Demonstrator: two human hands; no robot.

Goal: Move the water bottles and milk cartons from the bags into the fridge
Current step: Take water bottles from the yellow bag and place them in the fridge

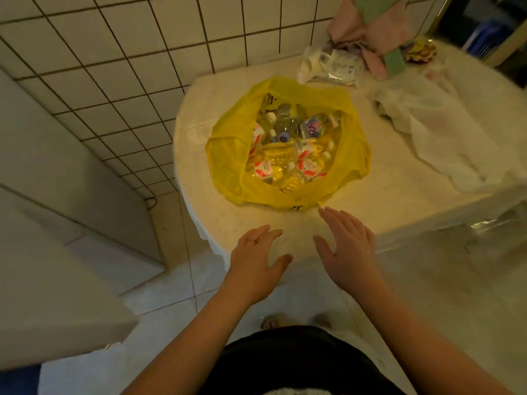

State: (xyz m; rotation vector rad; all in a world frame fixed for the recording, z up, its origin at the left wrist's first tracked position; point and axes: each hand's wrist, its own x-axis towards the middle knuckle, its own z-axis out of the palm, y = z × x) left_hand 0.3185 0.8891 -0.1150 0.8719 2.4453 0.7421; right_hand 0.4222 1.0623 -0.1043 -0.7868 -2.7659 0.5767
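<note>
An open yellow plastic bag (228, 161) sits on a pale stone counter (399, 183). Inside it lie several clear water bottles (285, 125) and small red-and-white milk cartons (262, 169). My left hand (256, 259) hovers over the counter's near edge with fingers spread and empty; a ring shows on one finger. My right hand (349, 246) is also spread and empty, its fingertips just short of the bag's near rim. Neither hand touches the bag. No fridge is recognisable in this view.
A crumpled white plastic bag (445, 132) lies right of the yellow one. Behind it are a clear packet (330, 67), pink and green cloths (382, 38) and a small gold item (422, 51). Tiled wall at the left and back; tiled floor below.
</note>
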